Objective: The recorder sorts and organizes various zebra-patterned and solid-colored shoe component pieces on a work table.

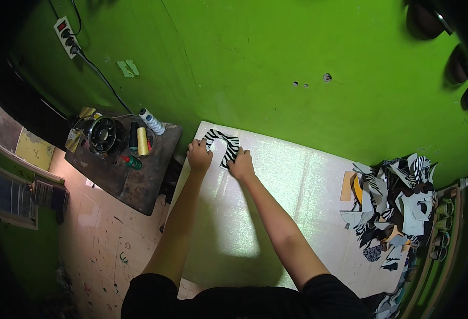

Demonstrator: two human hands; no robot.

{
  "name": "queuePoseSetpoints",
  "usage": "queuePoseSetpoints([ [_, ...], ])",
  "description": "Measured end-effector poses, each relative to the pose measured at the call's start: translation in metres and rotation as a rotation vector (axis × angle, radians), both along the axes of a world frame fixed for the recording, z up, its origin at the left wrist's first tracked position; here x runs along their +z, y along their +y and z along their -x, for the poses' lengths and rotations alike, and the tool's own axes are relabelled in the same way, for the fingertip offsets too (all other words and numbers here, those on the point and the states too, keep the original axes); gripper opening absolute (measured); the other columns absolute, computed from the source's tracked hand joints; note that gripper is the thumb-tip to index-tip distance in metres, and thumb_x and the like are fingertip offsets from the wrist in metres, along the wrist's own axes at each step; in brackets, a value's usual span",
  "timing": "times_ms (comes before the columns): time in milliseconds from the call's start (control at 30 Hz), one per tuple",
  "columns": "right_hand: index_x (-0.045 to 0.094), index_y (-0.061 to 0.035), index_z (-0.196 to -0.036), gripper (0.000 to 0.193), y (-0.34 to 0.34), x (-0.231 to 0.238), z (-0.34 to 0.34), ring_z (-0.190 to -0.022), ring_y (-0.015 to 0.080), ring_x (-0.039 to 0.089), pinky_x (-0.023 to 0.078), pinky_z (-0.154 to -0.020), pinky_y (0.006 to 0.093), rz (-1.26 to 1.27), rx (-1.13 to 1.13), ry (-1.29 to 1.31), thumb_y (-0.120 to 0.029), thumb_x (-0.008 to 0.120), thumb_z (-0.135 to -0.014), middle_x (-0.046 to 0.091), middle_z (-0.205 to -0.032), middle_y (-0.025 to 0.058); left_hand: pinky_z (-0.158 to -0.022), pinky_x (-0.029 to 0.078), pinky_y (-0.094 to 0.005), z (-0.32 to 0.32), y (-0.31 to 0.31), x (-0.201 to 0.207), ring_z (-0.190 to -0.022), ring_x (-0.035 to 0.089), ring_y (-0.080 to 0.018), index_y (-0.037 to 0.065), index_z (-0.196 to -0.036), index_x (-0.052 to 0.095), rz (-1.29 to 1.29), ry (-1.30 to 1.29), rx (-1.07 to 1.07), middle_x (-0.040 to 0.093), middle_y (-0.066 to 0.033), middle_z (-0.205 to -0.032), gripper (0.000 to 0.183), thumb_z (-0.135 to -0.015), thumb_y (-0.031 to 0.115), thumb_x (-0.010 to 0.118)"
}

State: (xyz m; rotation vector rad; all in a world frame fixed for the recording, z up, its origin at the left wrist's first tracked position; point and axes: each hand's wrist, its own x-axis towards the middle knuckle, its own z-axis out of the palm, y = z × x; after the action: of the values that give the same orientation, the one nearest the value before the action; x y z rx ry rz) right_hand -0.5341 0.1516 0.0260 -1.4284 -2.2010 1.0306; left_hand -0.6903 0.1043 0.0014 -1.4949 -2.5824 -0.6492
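An arch-shaped piece of black-and-white zebra-print material [230, 143] lies near the far left corner of the pale, shiny tabletop [308, 186]. At its left end is my left hand [199, 155], closed with the fingers curled at the edge. My right hand [242, 164] grips the other end, thumb and fingers closed on its lower right edge. The white tabletop shows through the gap in the arch, between the two hands. My fingers cover both ends of the piece.
A heap of cut scraps [393, 202] covers the table's right end. On the left stands a dark sewing-machine table [138, 189] with thread cones [151, 122] and a black wheel [102, 135]. A green wall [276, 69] borders the far edge; a shelf with shoes [442, 223] is at right.
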Motion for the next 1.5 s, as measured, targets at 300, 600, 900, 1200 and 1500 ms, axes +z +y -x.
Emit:
queuePoseSetpoints([
  [300, 0.053, -0.0019, -0.103, 0.035, -0.101, -0.009, -0.121, -0.092, 0.0286, 0.046, 0.039, -0.082, 0.0348, -0.13, 0.045, 0.349, -0.015, 0.061, -0.071, 0.047, -0.096, 0.0171, -0.095, 0.018, -0.052, -0.053, -0.029, 0.039, -0.118, 0.024, -0.0337, 0.007, -0.119, 0.043, 0.022, -0.033, 0.091, 0.026, -0.0185, -0.128, 0.06, -0.065, 0.022, 0.064],
  [600, 0.058, -0.0028, -0.082, 0.015, -0.164, 0.016, -0.291, -0.082, 0.0269, 0.051, 0.04, -0.075, 0.033, -0.208, -0.38, 0.449, -0.001, 0.051, -0.069, 0.052, -0.083, 0.0125, -0.096, 0.015, -0.0483, -0.211, -0.112, 0.046, -0.12, 0.02, -0.0329, 0.012, -0.114, 0.048, 0.046, -0.253, -0.271, 0.026, -0.0173, -0.128, 0.049, -0.068, 0.023, 0.063],
  [900, 0.058, -0.0009, -0.084, 0.011, -0.215, 0.014, -0.377, -0.075, 0.015, 0.053, 0.041, -0.068, 0.0258, -0.099, -0.551, 0.519, -0.004, 0.051, -0.077, 0.055, -0.082, 0.0073, -0.096, 0.017, -0.0463, -0.344, -0.165, 0.066, -0.118, 0.026, -0.0277, 0.015, -0.104, 0.054, 0.222, -0.346, -0.731, 0.04, -0.01, -0.119, 0.033, -0.073, 0.024, 0.058],
  [1200, 0.058, -0.0021, -0.089, 0.012, -0.221, 0.021, -0.442, -0.069, 0.0105, 0.053, 0.043, -0.063, 0.0239, -0.024, -0.407, 0.475, -0.007, 0.054, -0.08, 0.056, -0.081, 0.0046, -0.076, 0.044, -0.0328, -0.417, -0.169, 0.065, -0.086, 0.057, -0.027, 0.003, -0.1, 0.055, 0.244, -0.87, -0.843, 0.06, -0.0143, -0.091, 0.027, -0.079, 0.019, 0.054],
  [1500, 0.053, -0.0017, -0.101, 0.028, -0.174, 0.036, -0.511, -0.069, 0.0089, 0.048, 0.043, -0.06, 0.022, -0.103, -0.461, 0.428, -0.006, 0.058, -0.074, 0.052, -0.087, 0.005, -0.067, 0.046, -0.0249, -0.5, -0.113, 0.061, -0.074, 0.056, -0.013, -0.002, -0.106, 0.051, 0.394, -1.305, -0.932, 0.057, -0.0078, -0.084, 0.029, -0.08, 0.012, 0.053],
])
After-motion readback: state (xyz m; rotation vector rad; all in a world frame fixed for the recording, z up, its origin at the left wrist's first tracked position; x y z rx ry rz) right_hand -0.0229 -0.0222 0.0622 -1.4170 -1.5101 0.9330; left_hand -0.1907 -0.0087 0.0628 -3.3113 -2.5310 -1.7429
